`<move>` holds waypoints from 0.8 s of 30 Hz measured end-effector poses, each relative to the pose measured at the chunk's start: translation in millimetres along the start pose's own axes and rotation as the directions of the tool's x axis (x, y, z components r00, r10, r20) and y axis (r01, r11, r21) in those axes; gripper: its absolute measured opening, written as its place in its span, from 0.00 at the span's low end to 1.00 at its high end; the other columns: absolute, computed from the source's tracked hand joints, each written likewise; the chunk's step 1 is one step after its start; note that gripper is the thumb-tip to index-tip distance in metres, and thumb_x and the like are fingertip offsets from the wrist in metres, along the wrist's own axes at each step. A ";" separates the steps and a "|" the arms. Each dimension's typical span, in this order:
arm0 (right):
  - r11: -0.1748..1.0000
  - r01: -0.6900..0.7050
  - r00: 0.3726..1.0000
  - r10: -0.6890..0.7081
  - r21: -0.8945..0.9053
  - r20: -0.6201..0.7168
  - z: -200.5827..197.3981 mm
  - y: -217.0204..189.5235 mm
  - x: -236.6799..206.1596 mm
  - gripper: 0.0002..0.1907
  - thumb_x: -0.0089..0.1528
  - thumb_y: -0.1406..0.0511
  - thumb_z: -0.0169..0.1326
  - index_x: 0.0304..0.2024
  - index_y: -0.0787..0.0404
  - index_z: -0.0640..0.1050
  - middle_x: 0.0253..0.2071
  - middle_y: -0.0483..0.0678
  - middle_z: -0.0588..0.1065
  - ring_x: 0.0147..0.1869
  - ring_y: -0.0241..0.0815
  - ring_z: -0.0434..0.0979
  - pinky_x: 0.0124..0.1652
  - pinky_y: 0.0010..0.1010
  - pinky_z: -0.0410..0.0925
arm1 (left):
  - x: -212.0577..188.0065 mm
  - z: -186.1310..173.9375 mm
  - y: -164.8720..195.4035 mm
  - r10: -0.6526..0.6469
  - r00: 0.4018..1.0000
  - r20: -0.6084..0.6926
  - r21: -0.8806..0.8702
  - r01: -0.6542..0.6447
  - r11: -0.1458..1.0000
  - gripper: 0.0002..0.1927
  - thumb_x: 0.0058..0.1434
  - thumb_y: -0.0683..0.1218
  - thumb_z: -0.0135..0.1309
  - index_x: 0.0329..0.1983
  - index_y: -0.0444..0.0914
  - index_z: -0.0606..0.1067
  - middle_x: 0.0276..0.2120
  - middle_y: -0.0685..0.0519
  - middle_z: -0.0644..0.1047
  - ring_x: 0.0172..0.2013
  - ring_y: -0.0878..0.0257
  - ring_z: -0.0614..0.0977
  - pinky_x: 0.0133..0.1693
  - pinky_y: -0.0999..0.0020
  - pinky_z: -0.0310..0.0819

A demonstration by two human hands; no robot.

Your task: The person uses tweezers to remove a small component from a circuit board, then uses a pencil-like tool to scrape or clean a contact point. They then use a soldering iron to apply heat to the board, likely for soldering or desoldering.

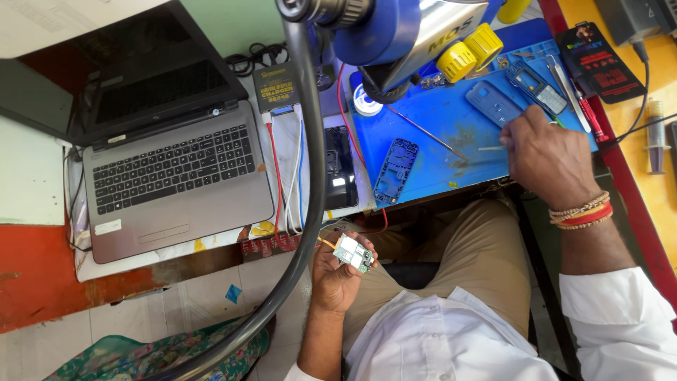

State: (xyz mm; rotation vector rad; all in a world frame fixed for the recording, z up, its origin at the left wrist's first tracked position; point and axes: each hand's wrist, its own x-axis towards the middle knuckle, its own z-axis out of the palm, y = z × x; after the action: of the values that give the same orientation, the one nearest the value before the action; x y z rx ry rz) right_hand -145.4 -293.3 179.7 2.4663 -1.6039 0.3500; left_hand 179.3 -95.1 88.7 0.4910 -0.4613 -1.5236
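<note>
Green flat circuit board (pixel 353 253) clamped in left hand (pixel 337 275); right hand (pixel 546 156) grip unclear.

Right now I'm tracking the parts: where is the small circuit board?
In the head view the circuit board sits in the left hand, low at centre above the lap, just below the desk edge and beside the black hose.

The tabletop (pixel 42 190) fills the upper part of the frame. An open grey laptop (pixel 169 176) lies at upper left, a blue work mat (pixel 437 120) at upper right. On the mat lie blue phone shells (pixel 395 169), a grey phone back (pixel 493 102), tweezers (pixel 568 85) and a thin rod (pixel 423 130). Cables (pixel 285 176) run between laptop and mat.
</note>
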 end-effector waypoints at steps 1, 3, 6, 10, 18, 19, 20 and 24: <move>1.000 -0.016 1.000 0.016 0.001 -0.013 0.7 0.9 0.4 0.04 0.68 0.64 0.59 0.37 0.54 0.79 0.39 0.48 0.73 0.30 0.50 0.76 0.28 0.41 0.69 | -1.0 -0.2 -0.1 -0.007 1.000 0.002 -0.004 0.007 1.000 0.30 0.55 0.42 0.72 0.59 0.35 0.73 0.48 0.39 0.78 0.47 0.48 0.81 0.47 0.55 0.79; 1.000 -0.013 0.997 0.013 0.000 -0.076 4.7 5.2 9.5 0.06 0.69 0.63 0.59 0.37 0.55 0.79 0.39 0.49 0.73 0.32 0.51 0.76 0.31 0.42 0.69 | -2.4 -0.2 -0.6 -0.019 1.000 0.009 -0.011 0.020 1.000 0.30 0.55 0.42 0.72 0.59 0.34 0.73 0.48 0.39 0.78 0.47 0.49 0.81 0.48 0.55 0.79; 1.000 -0.004 0.990 0.008 0.027 -0.140 9.5 9.7 25.7 0.04 0.69 0.64 0.59 0.38 0.55 0.80 0.39 0.48 0.74 0.34 0.51 0.77 0.32 0.41 0.70 | -4.4 0.0 -1.0 -0.026 0.999 0.023 -0.021 0.026 0.999 0.30 0.54 0.43 0.72 0.59 0.34 0.73 0.48 0.39 0.78 0.46 0.48 0.82 0.47 0.55 0.79; 0.978 0.021 0.968 0.032 0.206 -0.250 5.4 -3.7 25.0 0.01 0.67 0.66 0.61 0.39 0.55 0.81 0.39 0.47 0.75 0.36 0.51 0.78 0.37 0.41 0.71 | -8.9 -0.9 2.1 -0.013 1.000 0.016 -0.028 0.013 1.000 0.30 0.54 0.43 0.72 0.58 0.35 0.73 0.47 0.40 0.78 0.48 0.49 0.82 0.47 0.55 0.79; 0.933 -0.022 0.987 0.078 0.360 -0.142 6.0 -84.6 3.4 0.06 0.63 0.62 0.66 0.40 0.54 0.83 0.40 0.46 0.77 0.37 0.54 0.79 0.33 0.43 0.71 | -15.2 -4.1 -1.3 -0.033 0.999 0.041 -0.040 0.035 0.999 0.31 0.55 0.43 0.72 0.59 0.34 0.72 0.48 0.41 0.78 0.48 0.50 0.81 0.48 0.54 0.78; 0.939 -0.066 0.980 0.125 0.337 -0.156 6.0 -87.9 4.2 0.07 0.63 0.62 0.65 0.42 0.55 0.83 0.41 0.47 0.77 0.37 0.54 0.79 0.33 0.43 0.71 | -15.5 -6.4 -0.7 -0.028 0.998 0.052 -0.030 0.030 0.999 0.31 0.55 0.43 0.72 0.60 0.34 0.72 0.49 0.40 0.77 0.48 0.49 0.81 0.48 0.54 0.78; 0.948 -0.086 0.980 0.135 0.306 -0.144 6.3 -88.9 4.7 0.07 0.63 0.61 0.65 0.41 0.55 0.83 0.42 0.47 0.77 0.36 0.54 0.79 0.33 0.43 0.71 | -17.5 -7.8 -0.8 -0.030 0.998 0.062 -0.022 0.031 0.999 0.31 0.56 0.43 0.72 0.60 0.33 0.72 0.50 0.40 0.77 0.49 0.49 0.81 0.48 0.53 0.78; 0.969 -0.141 0.983 0.161 0.200 -0.084 9.2 -80.0 8.1 0.04 0.63 0.61 0.63 0.37 0.53 0.84 0.40 0.49 0.77 0.33 0.54 0.79 0.31 0.44 0.71 | -21.4 -13.2 -1.9 -0.017 0.999 0.048 0.007 0.016 1.000 0.32 0.56 0.43 0.71 0.60 0.33 0.70 0.50 0.40 0.77 0.51 0.50 0.79 0.52 0.52 0.77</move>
State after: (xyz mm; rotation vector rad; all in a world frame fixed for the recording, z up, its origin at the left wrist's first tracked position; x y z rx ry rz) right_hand -68.1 -270.7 171.5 2.4218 -1.7977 0.6713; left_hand 185.3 -73.4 77.3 0.4654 -0.5004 -1.5526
